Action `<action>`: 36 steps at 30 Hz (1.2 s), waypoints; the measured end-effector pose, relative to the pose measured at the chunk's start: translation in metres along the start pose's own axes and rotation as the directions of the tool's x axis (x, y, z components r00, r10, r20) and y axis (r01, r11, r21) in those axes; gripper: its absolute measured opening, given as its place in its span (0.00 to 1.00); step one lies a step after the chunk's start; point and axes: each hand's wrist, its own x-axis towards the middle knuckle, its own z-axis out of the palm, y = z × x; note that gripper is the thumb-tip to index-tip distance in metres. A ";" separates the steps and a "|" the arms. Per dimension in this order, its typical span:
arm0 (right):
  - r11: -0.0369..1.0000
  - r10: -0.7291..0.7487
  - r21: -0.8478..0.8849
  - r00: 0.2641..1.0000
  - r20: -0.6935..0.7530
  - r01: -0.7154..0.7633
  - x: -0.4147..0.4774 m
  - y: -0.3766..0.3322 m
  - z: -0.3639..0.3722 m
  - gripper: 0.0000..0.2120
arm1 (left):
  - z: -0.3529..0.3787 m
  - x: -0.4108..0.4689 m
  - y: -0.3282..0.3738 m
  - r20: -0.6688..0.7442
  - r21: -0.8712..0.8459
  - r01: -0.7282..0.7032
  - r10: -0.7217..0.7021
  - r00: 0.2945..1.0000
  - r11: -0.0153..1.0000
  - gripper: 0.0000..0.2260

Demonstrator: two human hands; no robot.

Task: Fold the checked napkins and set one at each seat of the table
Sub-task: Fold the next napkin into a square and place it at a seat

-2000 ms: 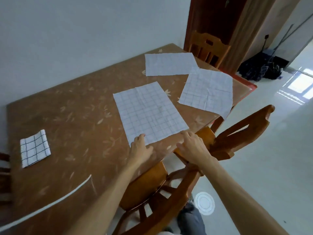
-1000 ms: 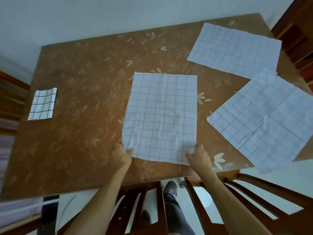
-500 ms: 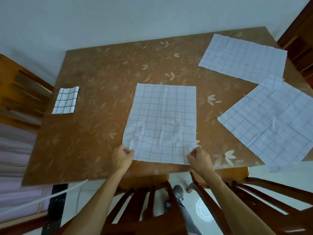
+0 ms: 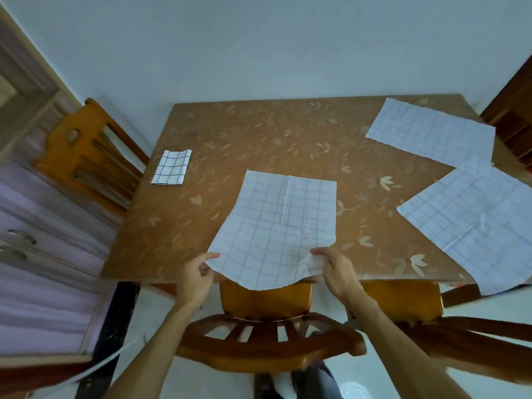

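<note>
Centre napkin [image 4: 282, 226] lies w/ its long axis running up-frame, away from the person. Its far edge is flat on the tabletop [image 4: 259, 133] at mid-frame, its near edge raised & overhanging the tabletop's lower edge above the chair seat [image 4: 267, 300]. L hand [image 4: 194, 279] pinches the near-left corner, thumb & fingers [image 4: 211, 256] curled onto the cloth. R hand [image 4: 339, 272] pinches the near-right corner the same way, & the cloth sags between them. So the whole napkin extends up-frame from both grips, one hand per corner, neither nearer. Probably the 1st fold comes next: near edge carried up-frame to meet the far edge, both corners travelling together or the edges skew. Folded napkin [image 4: 172, 167] sits at left mid-frame by the left chair [image 4: 86, 156]. Two unfolded napkins, upper right [image 4: 431, 133] & right [image 4: 475, 226], wait.
</note>
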 end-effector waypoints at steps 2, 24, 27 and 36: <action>0.999 -0.029 -0.019 0.999 -0.019 0.028 -0.006 -0.009 0.007 0.19 | -0.015 -0.011 -0.005 -0.045 -0.026 -0.017 0.016 0.999 1.000 0.14; 0.979 -0.114 -0.176 0.990 -0.086 0.098 0.004 -0.018 -0.012 0.04 | -0.058 0.004 0.013 -0.178 0.001 -0.179 0.177 0.968 0.984 0.04; 0.988 -0.090 -0.140 0.987 -0.134 0.071 0.037 -0.023 -0.012 0.09 | -0.053 0.041 0.011 -0.143 0.005 -0.140 0.139 0.980 0.990 0.12; 0.996 0.083 0.039 0.995 -0.059 -0.081 0.150 -0.026 -0.001 0.12 | -0.025 0.146 0.017 -0.194 0.090 -0.030 0.047 0.980 0.995 0.20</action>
